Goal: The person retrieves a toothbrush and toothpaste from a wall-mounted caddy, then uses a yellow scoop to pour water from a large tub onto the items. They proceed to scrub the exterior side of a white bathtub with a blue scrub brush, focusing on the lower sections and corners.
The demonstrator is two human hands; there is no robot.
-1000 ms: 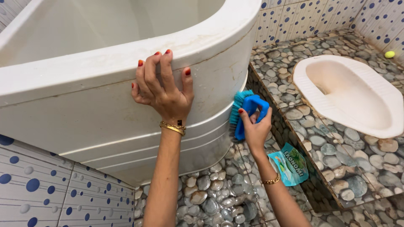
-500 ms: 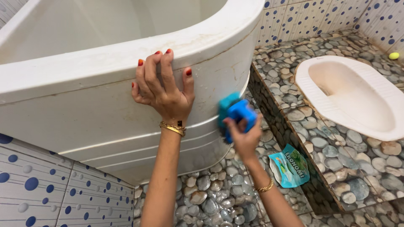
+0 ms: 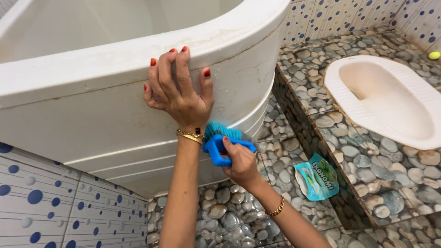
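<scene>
A large white bathtub (image 3: 92, 115) fills the upper left, its outer wall curved and ribbed. My left hand (image 3: 179, 92) lies flat against that wall just under the rim, fingers spread upward, gold bangles at the wrist. Just below it, my right hand (image 3: 241, 160) grips the handle of a blue scrub brush (image 3: 223, 142). The brush's teal bristles press on the tub's outer wall beside my left wrist.
A white squat toilet pan (image 3: 390, 96) is set in a raised pebble-tiled step at right. A teal sachet (image 3: 317, 177) lies on the pebble floor by the step. A small yellow ball (image 3: 433, 55) rests at far right. Blue-dotted tiles line the walls.
My right hand has carried the brush leftward along the tub's wall, from the right curve to just beside my left wrist. The left hand has stayed put.
</scene>
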